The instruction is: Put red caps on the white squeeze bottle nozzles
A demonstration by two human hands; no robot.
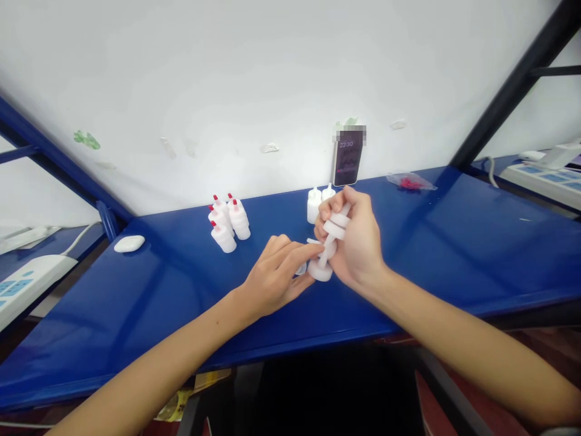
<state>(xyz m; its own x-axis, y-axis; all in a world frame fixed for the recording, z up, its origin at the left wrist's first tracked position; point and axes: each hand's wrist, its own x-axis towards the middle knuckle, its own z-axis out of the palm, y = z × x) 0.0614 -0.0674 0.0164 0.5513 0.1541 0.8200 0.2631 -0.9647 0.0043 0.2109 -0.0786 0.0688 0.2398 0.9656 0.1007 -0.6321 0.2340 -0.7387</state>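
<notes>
My right hand [356,245] is closed around several small white bottles [333,233] held sideways, their round bases facing left, above the blue table [158,290]. My left hand [276,272] reaches toward them with fingers stretched out, fingertips touching the lowest bottle's base [320,270]. A small white piece [301,269] lies on the table under the left fingers.
Several white bottles with red caps [227,221] stand to the left. Two uncapped white bottles [318,201] stand behind my hands, before a phone [348,157] leaning on the white wall. A bag of red caps [410,181] lies right; a white oval object [129,243] lies left.
</notes>
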